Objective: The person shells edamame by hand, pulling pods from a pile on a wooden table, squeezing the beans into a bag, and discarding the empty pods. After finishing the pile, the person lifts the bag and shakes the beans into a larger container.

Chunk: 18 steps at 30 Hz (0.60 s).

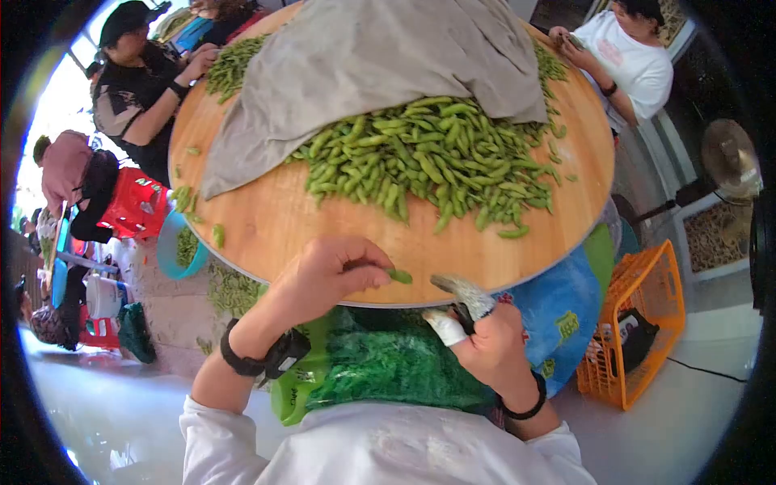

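Note:
My left hand (323,271) is above the near edge of the round wooden table (267,222), its thumb and forefinger pinching a small green pod (399,276). To the right, my right hand (493,335) has wrapped fingertips and a dark tool (462,317) between thumb and fingers; its shape is partly hidden. The two hands are apart. Beyond them lies a heap of green pods (404,158), partly covered by a grey cloth (356,61).
An orange crate (626,388) stands at the right, near a fan (730,158). Co-workers (133,89) (626,52) sit at the table's far sides. A green bag (388,356) is below the near edge; a turquoise basin (166,250) stands left.

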{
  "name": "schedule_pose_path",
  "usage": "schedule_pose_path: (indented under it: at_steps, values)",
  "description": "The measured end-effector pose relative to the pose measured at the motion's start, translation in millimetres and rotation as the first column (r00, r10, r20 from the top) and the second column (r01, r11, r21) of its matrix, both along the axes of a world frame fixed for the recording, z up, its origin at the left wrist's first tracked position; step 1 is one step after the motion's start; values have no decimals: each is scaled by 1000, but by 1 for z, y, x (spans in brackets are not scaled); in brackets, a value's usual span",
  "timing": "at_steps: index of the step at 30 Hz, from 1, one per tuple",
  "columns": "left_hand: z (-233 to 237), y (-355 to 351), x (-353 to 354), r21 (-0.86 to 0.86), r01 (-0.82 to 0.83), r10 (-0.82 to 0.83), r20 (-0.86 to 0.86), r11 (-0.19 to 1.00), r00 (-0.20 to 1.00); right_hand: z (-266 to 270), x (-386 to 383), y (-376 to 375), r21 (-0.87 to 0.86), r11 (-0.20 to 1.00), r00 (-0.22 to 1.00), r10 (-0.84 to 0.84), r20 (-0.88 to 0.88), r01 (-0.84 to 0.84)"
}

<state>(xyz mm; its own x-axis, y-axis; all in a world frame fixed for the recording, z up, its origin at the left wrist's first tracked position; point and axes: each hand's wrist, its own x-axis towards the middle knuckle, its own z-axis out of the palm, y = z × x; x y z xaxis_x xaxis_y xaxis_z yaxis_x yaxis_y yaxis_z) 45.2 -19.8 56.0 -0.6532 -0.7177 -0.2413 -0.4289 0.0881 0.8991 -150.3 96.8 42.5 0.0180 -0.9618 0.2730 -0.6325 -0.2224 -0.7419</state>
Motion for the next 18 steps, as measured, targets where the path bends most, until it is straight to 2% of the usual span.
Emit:
schedule_pose_path:
  at_steps: [1, 3, 4, 5, 7, 8, 10, 12, 14, 15, 17, 18]
  values:
    - [-1, 7, -5, 8, 14, -13, -12, 1000, 1000, -4, 0, 0, 8, 1000, 1000, -13, -12, 14]
    - [-4, 18, -13, 185, 84, -51, -177, 979, 983, -16, 2, -3, -83, 996, 1000, -5, 13, 6]
    - [-6, 23, -17, 251, 41, -2, -153, 967, 988, -10, 2, -1, 20, 1000, 1000, -2, 28, 2]
    - [-8, 29, -21, 256, 47, -5, -161, 966, 987, -9, 1, 0, 25, 1000, 1000, -6, 20, 6]
    - [-10, 40, -29, 387, -32, 212, -433, 921, 876, -7, 0, 0, 113, 992, 972, -82, 218, 58]
    - [-19, 45, -32, 386, -33, 213, -435, 922, 875, -7, 1, 0, 105, 991, 960, -113, 256, 88]
    - [-45, 52, -38, 664, 77, 492, -622, 744, 610, -12, 4, 2, 142, 987, 959, -105, 262, 69]
    - [-47, 50, -40, 687, 24, 546, -598, 726, 587, -14, 3, 6, 185, 982, 959, -95, 267, 45]
    - [-41, 45, -38, 708, -22, 593, -574, 706, 565, -15, -3, 8, 365, 924, 887, -74, 456, -110]
    - [-39, 43, -37, 712, -25, 599, -570, 702, 562, -12, -3, 8, 371, 922, 887, -73, 456, -115]
    - [-38, 42, -35, 672, -40, 558, -580, 740, 593, -3, -3, 9, 439, 880, 778, -143, 612, -184]
    - [-39, 42, -36, 673, -40, 560, -579, 738, 592, -4, -4, 8, 441, 879, 779, -143, 611, -184]
